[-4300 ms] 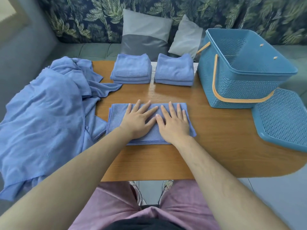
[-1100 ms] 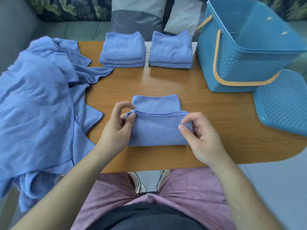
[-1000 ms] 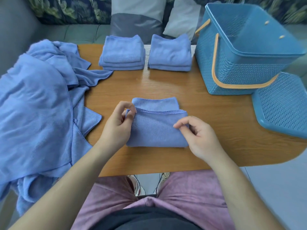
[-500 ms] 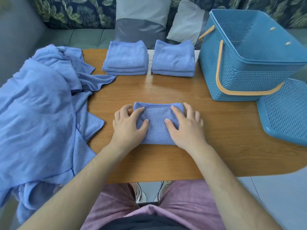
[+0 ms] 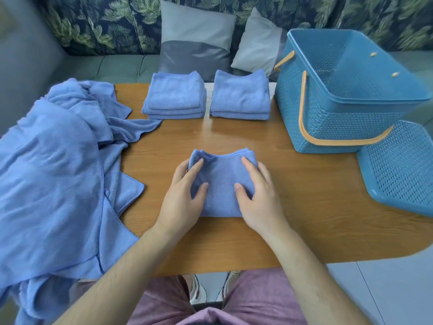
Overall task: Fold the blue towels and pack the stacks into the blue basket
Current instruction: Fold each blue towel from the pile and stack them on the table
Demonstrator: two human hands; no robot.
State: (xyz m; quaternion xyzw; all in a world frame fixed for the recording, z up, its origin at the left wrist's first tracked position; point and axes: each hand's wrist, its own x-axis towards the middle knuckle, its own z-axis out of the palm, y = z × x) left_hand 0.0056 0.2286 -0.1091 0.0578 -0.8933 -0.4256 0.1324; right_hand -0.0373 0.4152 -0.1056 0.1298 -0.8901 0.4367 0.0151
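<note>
A small folded blue towel lies at the middle of the wooden table. My left hand grips its left side and my right hand grips its right side, thumbs on top. The towel's far edge bows upward between them. Two stacks of folded blue towels stand at the back of the table, the left stack and the right stack. The blue basket with an orange handle stands at the back right, and nothing shows inside it.
A heap of unfolded blue towels covers the table's left end and hangs over the edge. The basket's blue perforated lid lies at the right edge. Grey cushions and a leaf-print sofa back sit behind the table.
The half-folded towel was folded over once more into a small square and pressed flat. Now both hands have closed on its sides and its far edge has puckered up.
</note>
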